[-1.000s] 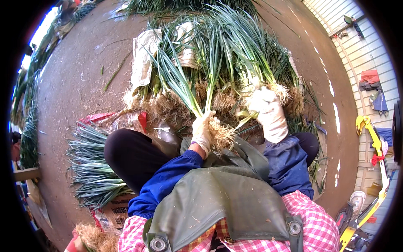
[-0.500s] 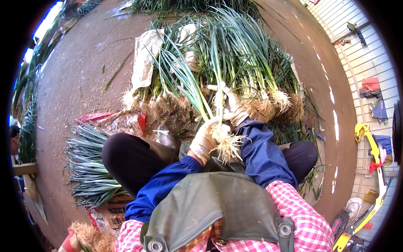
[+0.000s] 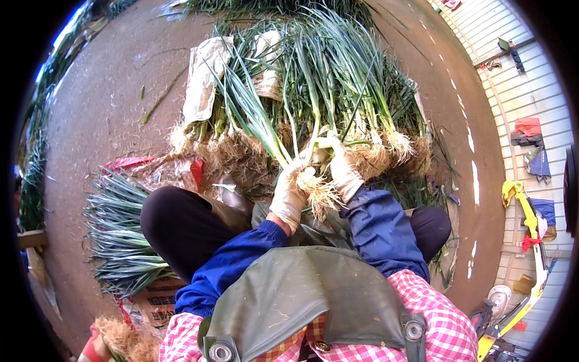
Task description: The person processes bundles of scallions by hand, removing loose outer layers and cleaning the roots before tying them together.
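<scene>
My left hand (image 3: 289,194), in a pale work glove, is wrapped round the white lower stalks of a few green onions (image 3: 263,125). Their pale, stringy roots (image 3: 319,190) hang out beside my thumb, toward my lap. My right hand (image 3: 344,172), gloved too, is closed on a bent outer leaf (image 3: 338,143) just above the stalk bases and pulled out to the right. One leaf of the held onions bends over between the two hands. Just beyond both hands lies a thick row of untrimmed green onions (image 3: 356,78), roots toward me.
Pale cloths (image 3: 206,78) cover part of the row. Left of my knee, a pile of green onions (image 3: 123,235) lies on a printed sack (image 3: 154,304). More roots (image 3: 123,338) show at lower left. A yellow metal bar (image 3: 534,265) stands along the right wall.
My right hand has come down and right from the upright stalk, which now bends between my hands with a leaf drawn rightward. My left hand keeps its hold, slightly shifted left.
</scene>
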Tool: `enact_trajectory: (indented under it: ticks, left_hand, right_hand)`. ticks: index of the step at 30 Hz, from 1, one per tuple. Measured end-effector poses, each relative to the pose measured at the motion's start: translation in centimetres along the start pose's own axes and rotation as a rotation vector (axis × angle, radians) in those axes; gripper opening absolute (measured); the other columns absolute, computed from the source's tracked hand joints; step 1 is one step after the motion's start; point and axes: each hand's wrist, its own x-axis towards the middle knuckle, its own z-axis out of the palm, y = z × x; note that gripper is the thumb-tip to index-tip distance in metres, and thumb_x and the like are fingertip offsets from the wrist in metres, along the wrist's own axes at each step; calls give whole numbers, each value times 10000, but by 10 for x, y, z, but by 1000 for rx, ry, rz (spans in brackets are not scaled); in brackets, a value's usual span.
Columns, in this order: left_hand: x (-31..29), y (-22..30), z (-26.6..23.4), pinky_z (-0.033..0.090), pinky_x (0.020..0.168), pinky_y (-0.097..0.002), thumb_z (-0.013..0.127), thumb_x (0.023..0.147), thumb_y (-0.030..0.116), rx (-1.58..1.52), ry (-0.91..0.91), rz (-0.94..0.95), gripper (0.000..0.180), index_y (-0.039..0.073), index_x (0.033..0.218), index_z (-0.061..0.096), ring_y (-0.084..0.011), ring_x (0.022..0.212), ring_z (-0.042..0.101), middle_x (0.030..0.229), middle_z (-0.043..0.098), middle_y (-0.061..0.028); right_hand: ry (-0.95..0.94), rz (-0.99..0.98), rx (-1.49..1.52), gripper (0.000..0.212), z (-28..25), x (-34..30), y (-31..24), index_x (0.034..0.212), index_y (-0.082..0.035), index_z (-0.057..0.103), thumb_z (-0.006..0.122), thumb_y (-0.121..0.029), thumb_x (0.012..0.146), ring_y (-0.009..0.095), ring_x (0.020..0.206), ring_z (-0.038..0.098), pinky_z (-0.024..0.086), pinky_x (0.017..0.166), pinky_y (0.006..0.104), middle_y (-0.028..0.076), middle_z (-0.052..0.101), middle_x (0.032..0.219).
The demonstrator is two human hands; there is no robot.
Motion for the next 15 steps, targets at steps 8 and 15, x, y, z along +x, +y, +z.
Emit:
enact_trajectory:
  ticks: [8, 15]
  left_hand:
    - [6, -1, -5, 540, 646, -306, 628, 870, 164, 22, -37, -9, 271, 23, 1101, 620, -151, 682, 625, 790, 639, -29]
    - [-1, -8, 16, 562, 650, -330, 604, 864, 119, 149, -86, -261, 201, -18, 1007, 637, -205, 715, 669, 856, 679, -114]
  right_hand:
    - [-483, 29, 174, 281, -11, -58, -17, 828, -66, 553, 506, -306, 966, 110, 591, 506, 431, 546, 232, 13, 525, 689]
    - [-534, 170, 297, 303, -31, -68, -23, 850, -63, 548, 531, -351, 943, 99, 538, 495, 414, 452, 221, 26, 525, 670]
